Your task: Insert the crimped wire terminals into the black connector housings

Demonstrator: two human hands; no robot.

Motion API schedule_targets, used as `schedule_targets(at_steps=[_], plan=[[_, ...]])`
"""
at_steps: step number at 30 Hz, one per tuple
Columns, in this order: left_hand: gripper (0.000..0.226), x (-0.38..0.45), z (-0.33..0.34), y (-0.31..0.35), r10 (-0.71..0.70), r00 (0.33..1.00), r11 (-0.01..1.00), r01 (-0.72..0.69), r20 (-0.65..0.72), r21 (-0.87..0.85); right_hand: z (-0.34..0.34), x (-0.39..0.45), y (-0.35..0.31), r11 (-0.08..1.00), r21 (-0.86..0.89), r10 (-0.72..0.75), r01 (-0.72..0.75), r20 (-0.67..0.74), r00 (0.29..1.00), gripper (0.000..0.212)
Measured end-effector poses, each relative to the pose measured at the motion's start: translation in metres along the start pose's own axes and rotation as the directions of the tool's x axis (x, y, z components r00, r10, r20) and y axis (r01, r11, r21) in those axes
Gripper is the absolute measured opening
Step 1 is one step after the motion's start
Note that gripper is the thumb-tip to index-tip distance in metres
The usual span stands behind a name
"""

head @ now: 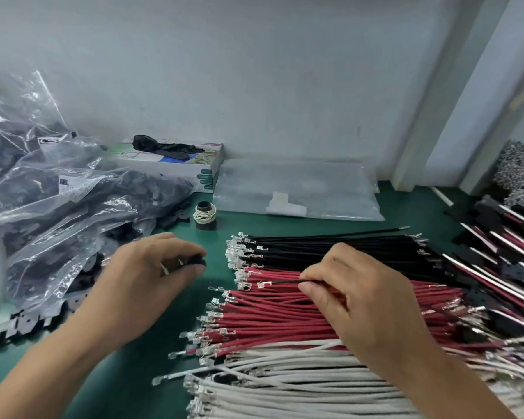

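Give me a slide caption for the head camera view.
Right hand pinches a thin black wire; left hand holds a black plastic housing.

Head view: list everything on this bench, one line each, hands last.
black wires: one pile, black, far row
red wires: one pile, red, middle row
white wires: one pile, white, near row
plastic bags: several, clear, left
box: one, white, by wall
spool: one, black, centre
flat bag: one, clear, far centre
left hand: holds black connector housing
right hand: pinches black wire
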State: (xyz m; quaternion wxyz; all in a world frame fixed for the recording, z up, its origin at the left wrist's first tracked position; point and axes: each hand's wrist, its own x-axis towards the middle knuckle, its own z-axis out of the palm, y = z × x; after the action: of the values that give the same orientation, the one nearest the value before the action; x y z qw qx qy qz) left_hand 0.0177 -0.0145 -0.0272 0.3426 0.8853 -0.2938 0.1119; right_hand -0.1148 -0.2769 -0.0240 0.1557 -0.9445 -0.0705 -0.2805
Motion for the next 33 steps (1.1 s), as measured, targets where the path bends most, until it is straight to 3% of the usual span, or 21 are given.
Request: schedule_targets(at_steps=[4, 7, 9, 12, 16, 23, 33], plan=[[0.017, -0.008, 0.011, 0.026, -0.034, 0.998, 0.908, 0.052, 0.052, -0.415, 0.0, 0.0, 0.001, 1.0, 0.013, 0.008, -0.007, -0.045, 0.999, 0.013], [0.028, -0.011, 0.017, 0.035, -0.065, 0.992, 0.724, 0.121, 0.107, -0.679, 0.002, 0.0, -0.002, 0.999, 0.045, -0.024, 0.028, -0.094, 0.995, 0.015], [0.035, -0.013, 0.018, 0.038, -0.092, 0.986, 0.62, 0.167, 0.14, -0.767, 0.002, 0.0, -0.006, 0.997, 0.069, -0.024, 0.033, -0.117, 0.993, 0.019], [0.03, -0.015, 0.017, 0.042, -0.117, 0.977, 0.581, 0.214, 0.18, -0.786, 0.003, -0.001, -0.011, 0.995, 0.094, -0.005, 0.017, -0.129, 0.992, 0.019], [0.027, -0.016, 0.015, 0.047, -0.131, 0.977, 0.662, 0.212, 0.167, -0.719, 0.004, -0.003, -0.016, 0.986, 0.169, 0.033, -0.011, -0.127, 0.991, 0.012], [0.036, -0.017, 0.015, 0.056, -0.203, 0.948, 0.485, 0.316, 0.246, -0.816, 0.002, -0.002, -0.019, 0.964, 0.264, 0.042, -0.001, -0.148, 0.988, 0.009], [0.032, -0.018, 0.016, 0.06, -0.181, 0.954, 0.497, 0.297, 0.237, -0.815, 0.004, 0.0, -0.021, 0.971, 0.237, 0.025, -0.002, -0.095, 0.995, 0.012]])
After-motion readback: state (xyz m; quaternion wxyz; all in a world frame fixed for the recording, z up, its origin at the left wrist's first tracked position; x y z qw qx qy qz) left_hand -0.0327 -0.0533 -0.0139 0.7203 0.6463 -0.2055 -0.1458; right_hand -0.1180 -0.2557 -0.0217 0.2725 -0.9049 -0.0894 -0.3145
